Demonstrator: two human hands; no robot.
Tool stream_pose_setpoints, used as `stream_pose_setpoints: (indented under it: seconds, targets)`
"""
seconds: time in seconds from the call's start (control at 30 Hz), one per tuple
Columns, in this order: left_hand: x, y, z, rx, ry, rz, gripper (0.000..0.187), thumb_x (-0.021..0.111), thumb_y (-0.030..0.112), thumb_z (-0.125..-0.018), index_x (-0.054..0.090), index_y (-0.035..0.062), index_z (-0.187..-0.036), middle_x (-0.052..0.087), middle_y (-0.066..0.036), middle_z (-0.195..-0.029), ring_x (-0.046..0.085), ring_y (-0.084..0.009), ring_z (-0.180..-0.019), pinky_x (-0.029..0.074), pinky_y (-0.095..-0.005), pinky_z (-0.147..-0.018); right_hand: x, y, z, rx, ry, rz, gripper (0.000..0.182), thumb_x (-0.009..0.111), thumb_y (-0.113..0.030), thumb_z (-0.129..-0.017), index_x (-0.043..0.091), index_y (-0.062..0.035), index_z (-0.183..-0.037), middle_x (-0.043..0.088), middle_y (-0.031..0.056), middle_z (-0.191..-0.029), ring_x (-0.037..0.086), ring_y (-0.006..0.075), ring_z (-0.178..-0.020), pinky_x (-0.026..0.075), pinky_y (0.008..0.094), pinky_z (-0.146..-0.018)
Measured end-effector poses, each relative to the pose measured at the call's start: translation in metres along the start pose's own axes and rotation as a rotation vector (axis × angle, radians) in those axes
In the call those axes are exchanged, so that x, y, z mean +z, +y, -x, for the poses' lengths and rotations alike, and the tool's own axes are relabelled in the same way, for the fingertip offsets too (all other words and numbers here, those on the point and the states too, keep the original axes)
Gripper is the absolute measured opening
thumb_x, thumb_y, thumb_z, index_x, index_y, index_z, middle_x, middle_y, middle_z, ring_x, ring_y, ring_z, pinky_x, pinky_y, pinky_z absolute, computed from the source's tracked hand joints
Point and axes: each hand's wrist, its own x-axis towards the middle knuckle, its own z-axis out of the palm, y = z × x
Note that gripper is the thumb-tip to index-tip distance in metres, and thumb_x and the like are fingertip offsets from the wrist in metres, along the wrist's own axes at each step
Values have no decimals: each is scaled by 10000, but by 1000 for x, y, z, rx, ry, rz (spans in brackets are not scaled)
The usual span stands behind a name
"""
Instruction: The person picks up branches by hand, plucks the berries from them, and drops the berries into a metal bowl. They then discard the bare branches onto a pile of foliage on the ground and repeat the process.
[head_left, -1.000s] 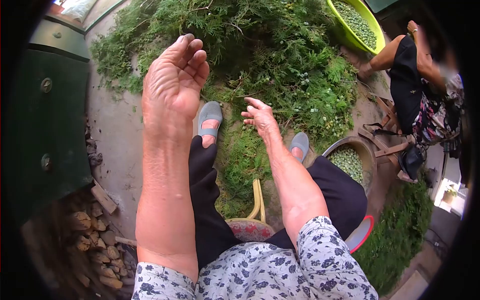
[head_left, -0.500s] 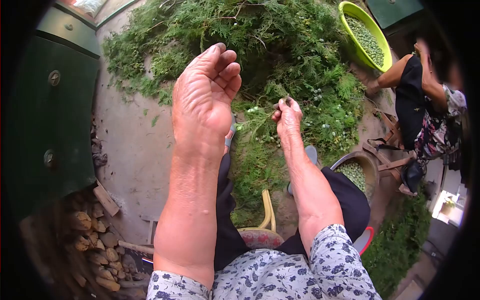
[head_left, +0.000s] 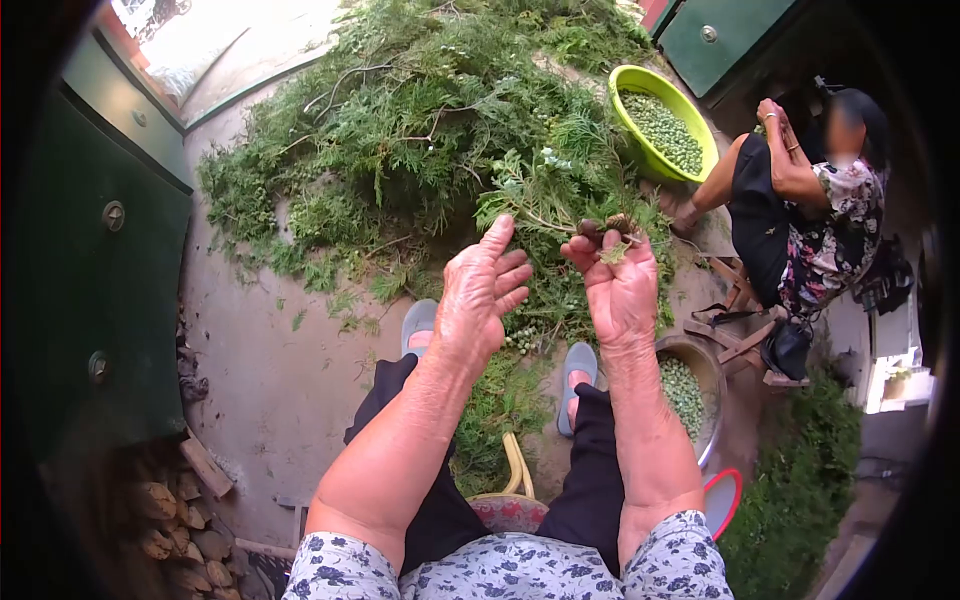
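Observation:
My right hand [head_left: 622,290] pinches the stem end of a leafy evergreen sprig [head_left: 543,218], which points up and to the left over the pile. Small pale green seed cones show near its tip. Just left of it, my left hand [head_left: 474,297] is open, thumb raised and fingers stretched toward the sprig, holding nothing. Beneath both hands spreads a big heap of cut evergreen branches [head_left: 400,140]. By my right knee stands a metal bowl [head_left: 712,385] partly filled with picked green cones [head_left: 682,395].
A lime-green tub [head_left: 630,130] of green cones stands beyond the heap, near a seated person [head_left: 755,195]. Green metal doors [head_left: 120,250] rise at left, above stacked firewood [head_left: 160,505]. More greenery [head_left: 800,480] and a red-rimmed basin [head_left: 735,495] lie at right.
My left hand has moved right and away from me, its fingers straightening. My right hand has shifted right with the sprig. The view has tilted, showing more of the seated person.

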Motion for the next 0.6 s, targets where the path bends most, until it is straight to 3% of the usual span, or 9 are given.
stream_pose_setpoints:
  seconds: [0.03,0.13,0.2,0.4,0.47,0.5,0.53,0.6]
  targets:
    - [5,-1,-2,9,-9,-3,379,682,288,-802,539,33,-1044,623,-97,-908,605,-213,-824,484,-387,-797,-2,-2,5,1,-96,-7,137,538,-52,-874,545,-66,-1011,618,161,-956,633,263,-807,538,436,-765]
    - [13,-2,-9,-44,-165,117,401,678,291,-805,528,16,-1055,625,-117,-915,611,-243,-828,487,-411,-803,-2,-3,24,73,-66,-31,147,464,19,-875,538,-41,-988,608,176,-970,631,268,-838,537,430,-764]
    - [12,-4,-18,163,-337,135,381,669,276,-814,524,16,-1052,626,-127,-917,614,-238,-821,494,-409,-787,-3,-3,32,130,-78,-53,161,461,34,-867,538,-38,-989,606,170,-974,630,268,-846,535,432,-770]
    - [14,-3,-26,145,-233,250,143,642,104,-808,573,20,-902,628,-103,-832,603,-210,-728,506,-383,-727,-9,-11,31,314,-18,-103,319,430,129,-766,530,-9,-1035,600,134,-949,618,261,-870,532,420,-764]
    - [16,-3,-23,159,-253,365,100,615,63,-810,566,14,-882,619,-99,-807,590,-208,-692,510,-401,-714,-20,-15,21,229,237,132,329,436,107,-794,520,-18,-1086,598,123,-1000,605,217,-875,513,324,-718]
    - [15,-3,-23,156,-276,371,74,584,34,-809,561,15,-878,610,-106,-793,585,-211,-681,513,-409,-716,-28,-19,15,103,211,231,369,416,113,-767,510,-11,-1101,592,70,-969,582,145,-849,479,258,-674]
    - [17,-4,-22,146,-279,361,74,584,34,-809,561,15,-878,610,-106,-793,585,-211,-681,513,-409,-716,-33,-23,10,-10,298,356,298,453,82,-808,521,-8,-1084,593,41,-955,566,98,-808,463,228,-672]
    - [23,-6,-16,155,-285,324,55,568,22,-805,560,14,-860,607,-124,-801,586,-219,-682,514,-411,-730,-25,-32,5,-259,313,427,188,506,13,-850,558,-14,-1029,610,27,-934,559,89,-785,444,213,-644]
